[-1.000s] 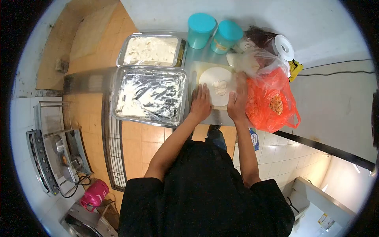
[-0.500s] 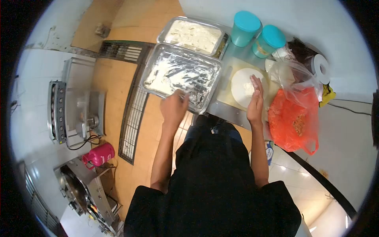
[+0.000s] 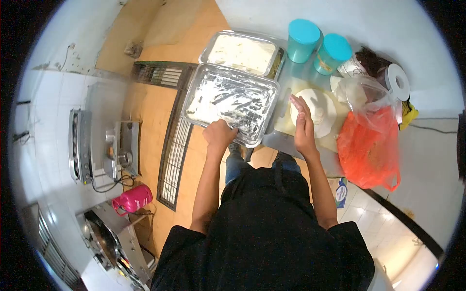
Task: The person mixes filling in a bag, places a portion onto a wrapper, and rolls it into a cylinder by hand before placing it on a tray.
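Where I stand: before a metal counter [image 3: 293,72] that carries everything I am handling.
Floured tray: a wide metal pan [image 3: 276,94], streaked with white, in front of my left hand.
Second tray: another metal pan [image 3: 209,46], just beyond the floured one, holding a pale, soft-looking mass.
Board: a pale yellow cutting board [image 3: 280,121], to the right of the floured pan.
Bag: a red plastic bag [image 3: 371,148], at the board's right side.
Round sheet: a white disc [image 3: 327,109], lying on the board, beside my right hand.
Containers: one taller teal-lidded tub [image 3: 303,41] and one shorter teal-lidded tub [image 3: 332,56], behind the board.
Right hand: my right hand [image 3: 303,126] is flat, fingers straight and pressed together, at the disc's left side; contact I cannot tell.
Left hand: my left hand [image 3: 220,133] has curled fingers at the floured pan's near rim; I cannot tell whether they pinch anything.
Mound: a small pale lump [image 3: 317,115], on the disc.
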Demonstrator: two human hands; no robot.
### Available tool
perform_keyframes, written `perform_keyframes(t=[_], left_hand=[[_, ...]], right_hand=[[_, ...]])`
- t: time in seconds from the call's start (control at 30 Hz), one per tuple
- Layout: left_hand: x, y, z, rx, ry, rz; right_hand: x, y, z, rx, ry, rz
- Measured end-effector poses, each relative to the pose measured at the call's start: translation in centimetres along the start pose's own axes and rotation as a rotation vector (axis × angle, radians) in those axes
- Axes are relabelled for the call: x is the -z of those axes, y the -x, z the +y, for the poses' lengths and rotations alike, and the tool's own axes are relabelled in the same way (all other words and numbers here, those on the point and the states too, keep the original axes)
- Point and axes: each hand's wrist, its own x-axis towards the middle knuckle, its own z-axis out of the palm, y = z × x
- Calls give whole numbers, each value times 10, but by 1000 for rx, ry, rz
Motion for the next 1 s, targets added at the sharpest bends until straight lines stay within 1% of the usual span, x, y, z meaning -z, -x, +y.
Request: perform_keyframes(t=[0.07, 0.17, 0.2, 0.27, 0.33, 0.37, 0.4, 0.47, 0.53, 0.6, 0.63, 0.67, 0.73, 0.77, 0.83, 0.9, 0.93, 0.97, 1.0], left_hand=[[3, -3, -5, -10, 1, -37], [12, -12, -12, -87, 1, -49], [10, -16, -14, -107, -9, -83], [9, -26, -18, -150, 8, -119], [11, -27, -24, -240, 36, -118], [8, -28, -28, -288, 47, -86], [7, -30, -29, -281, 85, -102], [9, -37, -35, -372, 120, -185], [12, -39, -46, -416, 163, -230], [11, -40, -52, -494, 219, -215], [2, -42, -54, -522, 246, -138], [-4, -46, -58, -524, 238, -139], [-8, -56, -62, -870, 204, 150], [-8, -62, -60, -876, 192, 155], [-5, -71, -55, -1121, 106, 140], [-5, -74, -48, -1206, -1, 147], [-2, -76, -44, -1269, -84, 156], [-1, -78, -40, -1296, -105, 155], [2, -78, -39, -1328, -181, 104]], right_hand=[[-9, 7, -8, -48, -26, 23], [-41, 7, -16, -103, -97, 62], [-52, 10, -18, -125, -132, 76], [-76, 15, -18, -150, -104, 99], [-98, 17, -28, -174, -61, 101], [-110, 19, -35, -214, -119, 132], [-120, 20, -41, -250, -180, 156], [-135, 21, -52, -282, -131, 126], [-149, 23, -60, -384, -75, 169], [-155, 29, -54, -377, -47, 191], [-158, 27, -56, -363, -61, 202], [-161, 27, -58, -351, -77, 214], [-161, 24, -54, -360, -95, 216], [-160, 19, -52, -333, -138, 195], [-156, 13, -52, -306, -196, 200], [-147, 7, -54, -254, -114, 186], [-143, 4, -56, -251, -124, 219], [-138, 3, -59, -223, -113, 231], [-134, 5, -59, -199, -100, 243]])
